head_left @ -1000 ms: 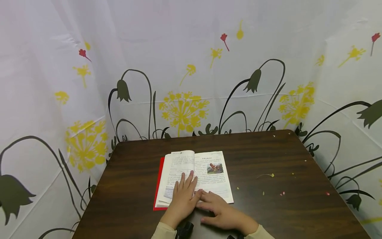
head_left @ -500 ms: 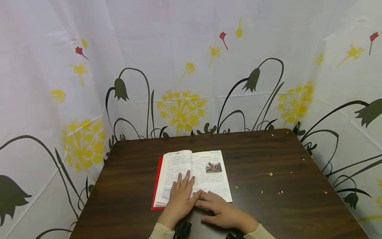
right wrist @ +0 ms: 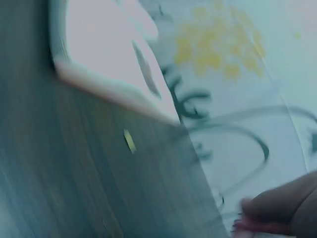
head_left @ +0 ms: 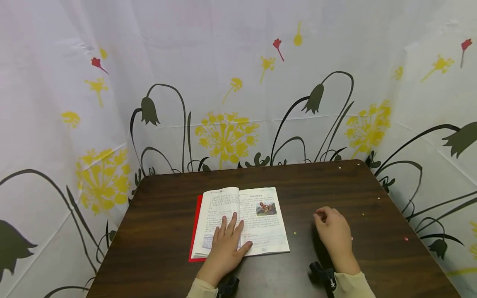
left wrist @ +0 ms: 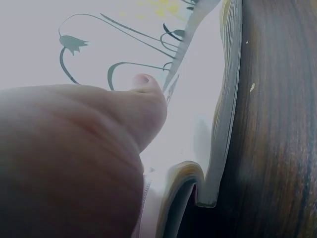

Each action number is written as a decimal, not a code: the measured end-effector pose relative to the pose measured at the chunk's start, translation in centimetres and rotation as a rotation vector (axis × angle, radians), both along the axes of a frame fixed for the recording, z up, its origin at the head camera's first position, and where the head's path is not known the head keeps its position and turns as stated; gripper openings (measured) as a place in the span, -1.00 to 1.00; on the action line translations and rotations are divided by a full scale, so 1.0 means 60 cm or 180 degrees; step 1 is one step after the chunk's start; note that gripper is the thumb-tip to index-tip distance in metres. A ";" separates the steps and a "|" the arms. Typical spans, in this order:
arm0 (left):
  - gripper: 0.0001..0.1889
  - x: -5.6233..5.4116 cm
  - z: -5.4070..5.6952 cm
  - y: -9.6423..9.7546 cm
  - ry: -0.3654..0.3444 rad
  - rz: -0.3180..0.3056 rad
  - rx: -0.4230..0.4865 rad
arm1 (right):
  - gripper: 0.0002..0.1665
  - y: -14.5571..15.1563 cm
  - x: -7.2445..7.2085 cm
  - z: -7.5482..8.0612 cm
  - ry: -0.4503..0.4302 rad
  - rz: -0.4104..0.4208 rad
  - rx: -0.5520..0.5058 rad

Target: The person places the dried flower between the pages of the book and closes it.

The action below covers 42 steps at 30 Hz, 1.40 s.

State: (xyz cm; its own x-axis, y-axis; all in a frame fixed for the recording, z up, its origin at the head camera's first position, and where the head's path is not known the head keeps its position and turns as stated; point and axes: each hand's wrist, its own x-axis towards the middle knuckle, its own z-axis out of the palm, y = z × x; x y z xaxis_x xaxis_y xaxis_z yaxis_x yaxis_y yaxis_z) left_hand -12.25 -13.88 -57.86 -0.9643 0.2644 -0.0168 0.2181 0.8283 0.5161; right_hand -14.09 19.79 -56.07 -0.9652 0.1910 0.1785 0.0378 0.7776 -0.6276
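Note:
An open book (head_left: 266,238) with a red cover edge lies on the dark wooden table (head_left: 164,215). My left hand (head_left: 225,248) rests on its left page, fingers spread, thumb across the fold. Seen close in the left wrist view, that thumb (left wrist: 148,106) lies over the pages. To the right of the book, my right hand (head_left: 333,234) is over the table with its fingers loosely bent, thumb near the index finger. Nothing shows between them. In the blurred right wrist view only the fingertips (right wrist: 245,215) appear, apart from the book.
Small petals and bits lie scattered on the right of the table, among them a yellow bit (head_left: 295,232) beside the book and a pink petal (head_left: 406,239). Behind the far edge hangs a white flower-print curtain (head_left: 227,54).
My right hand has left the left hand's side and moved right, off the book, to where a small yellow flower showed before; that flower is now hidden. The left hand stays on the page.

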 end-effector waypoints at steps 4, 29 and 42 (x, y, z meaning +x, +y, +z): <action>-0.18 0.002 0.001 -0.001 -0.0012 0.0010 0.0011 | -0.39 0.028 0.002 -0.008 -0.0419 -0.0169 0.0485; -0.18 -0.001 0.000 0.000 -0.0057 0.0015 0.0007 | -0.75 0.047 -0.017 -0.035 -0.0171 -0.0052 0.0576; -0.17 -0.001 -0.002 -0.001 -0.0079 0.0018 -0.0023 | -0.86 0.047 -0.017 -0.027 -0.0383 -0.0214 0.0671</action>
